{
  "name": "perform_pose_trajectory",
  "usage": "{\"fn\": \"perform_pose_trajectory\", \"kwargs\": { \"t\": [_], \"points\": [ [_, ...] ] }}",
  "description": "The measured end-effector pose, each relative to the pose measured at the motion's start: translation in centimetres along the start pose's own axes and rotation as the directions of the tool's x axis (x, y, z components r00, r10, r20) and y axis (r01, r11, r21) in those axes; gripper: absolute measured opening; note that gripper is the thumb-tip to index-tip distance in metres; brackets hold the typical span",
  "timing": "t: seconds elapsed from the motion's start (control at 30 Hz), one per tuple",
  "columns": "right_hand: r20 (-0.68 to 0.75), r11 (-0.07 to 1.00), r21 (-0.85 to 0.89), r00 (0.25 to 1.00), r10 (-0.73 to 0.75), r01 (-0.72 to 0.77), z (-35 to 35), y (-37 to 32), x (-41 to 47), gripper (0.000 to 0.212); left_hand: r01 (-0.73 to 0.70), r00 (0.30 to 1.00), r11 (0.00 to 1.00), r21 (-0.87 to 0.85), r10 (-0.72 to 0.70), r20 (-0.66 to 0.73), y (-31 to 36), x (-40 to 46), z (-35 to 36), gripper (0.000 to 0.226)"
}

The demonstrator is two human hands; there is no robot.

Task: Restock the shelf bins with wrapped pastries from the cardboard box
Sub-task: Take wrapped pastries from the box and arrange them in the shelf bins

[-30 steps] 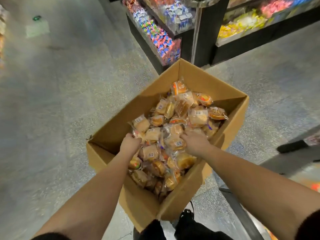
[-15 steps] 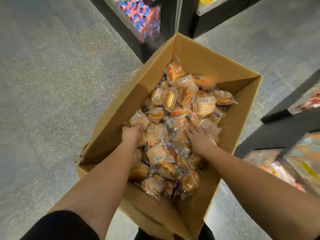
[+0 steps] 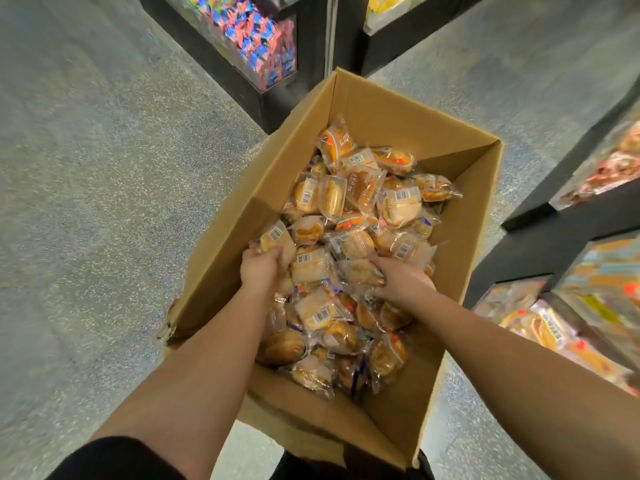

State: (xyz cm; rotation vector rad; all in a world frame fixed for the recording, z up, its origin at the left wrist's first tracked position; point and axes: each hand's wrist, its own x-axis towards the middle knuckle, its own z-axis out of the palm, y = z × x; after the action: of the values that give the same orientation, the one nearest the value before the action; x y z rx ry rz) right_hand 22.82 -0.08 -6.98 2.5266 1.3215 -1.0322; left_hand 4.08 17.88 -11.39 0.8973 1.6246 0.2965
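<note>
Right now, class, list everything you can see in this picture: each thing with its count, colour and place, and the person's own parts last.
box: one, brown cardboard, open, centre, on the floor.
pastries: many, too many to count, golden in clear wrappers with barcode labels, heaped in the box.
floor: one, grey speckled, all around the box.
sweets bin: one, black frame with blue, pink and red wrapped items, top centre.
yellow bin: one, black frame with yellow items, top right of centre, blurred.
right bins: several, black frames with orange and red wrapped goods, right edge, blurred.
left hand: one, in the box, grips a pastry.
right hand: one, in the box, grips a pastry.
</note>
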Motion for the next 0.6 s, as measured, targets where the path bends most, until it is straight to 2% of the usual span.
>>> {"fn": "perform_pose_trajectory", "kwargs": {
  "t": [0.07,0.1,0.17,0.27,0.33,0.37,0.4,0.47,0.53,0.6],
  "points": [
    [-0.051,0.956,0.283,0.994,0.097,-0.079,-0.4,-0.1,-1.8,0.066,-0.036,0.999,0.999,-0.041,0.037,0.032,0.2,-1.5,-0.9,0.043],
    [-0.049,0.886,0.453,0.989,0.138,-0.101,-0.8,-0.1,-2.9,0.063,-0.044,0.997,0.996,-0.074,0.049,0.064,0.3,-2.5,-1.3,0.034],
    [-0.020,0.677,0.729,0.985,0.173,-0.104,-1.5,0.2,-5.3,0.059,-0.041,0.986,0.987,-0.156,0.066,0.156,0.5,-4.9,-2.2,0.026],
    [0.022,0.278,0.958,0.981,0.193,-0.076,-2.1,0.9,-9.1,0.046,-0.007,0.934,0.966,-0.257,0.098,0.343,1.2,-9.2,-2.6,0.022],
    [0.059,-0.003,0.998,0.977,0.207,-0.059,-2.9,1.2,-12.1,0.028,0.011,0.866,0.960,-0.280,0.131,0.482,2.0,-12.3,-2.7,0.012],
    [0.057,-0.088,0.995,0.978,0.200,-0.040,-3.3,1.7,-13.4,0.024,0.023,0.812,0.960,-0.278,0.145,0.566,2.4,-13.6,-2.6,0.010],
    [0.052,-0.157,0.987,0.979,0.196,-0.020,-3.6,2.2,-14.7,0.027,0.031,0.747,0.963,-0.266,0.155,0.646,2.9,-14.8,-2.5,0.017],
    [0.019,-0.234,0.972,0.976,0.216,0.033,-4.2,3.8,-17.3,0.026,0.051,0.629,0.970,-0.237,0.154,0.762,3.5,-16.8,-1.8,0.038],
    [-0.008,-0.302,0.950,0.974,0.228,0.078,-4.8,5.5,-19.9,0.013,0.071,0.559,0.973,-0.219,0.143,0.816,4.0,-19.2,-0.2,0.030],
    [-0.044,-0.344,0.929,0.966,0.256,0.133,-4.8,7.7,-22.3,0.009,0.087,0.519,0.978,-0.191,0.119,0.846,4.2,-22.2,1.9,0.025]
  ]
}}
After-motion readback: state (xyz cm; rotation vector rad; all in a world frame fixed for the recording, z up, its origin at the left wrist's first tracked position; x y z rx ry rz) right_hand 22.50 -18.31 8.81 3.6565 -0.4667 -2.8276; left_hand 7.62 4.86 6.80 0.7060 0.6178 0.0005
